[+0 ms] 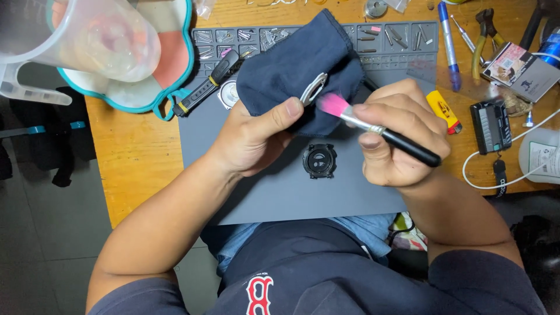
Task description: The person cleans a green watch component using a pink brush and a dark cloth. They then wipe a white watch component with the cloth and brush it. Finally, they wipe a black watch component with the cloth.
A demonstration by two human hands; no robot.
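Observation:
My left hand [256, 140] pinches a dark blue cloth [297, 70] with a small silver metal part [313, 88] wrapped in it, thumb pressed on top. My right hand [396, 137] grips a small brush with a black handle [408, 146] and pink bristles [332, 105]; the bristles touch the metal part. Below the hands a round black watch case [319, 161] lies on the grey work mat [280, 198].
A black watch strap [204, 90] and a round dial part [227, 94] lie on the mat's left. Mat tray slots hold several small screws and bits [385, 38]. A yellow lighter [443, 111], blue pen [448, 44], pliers [481, 38], black gadget [490, 125], plastic jug [87, 38].

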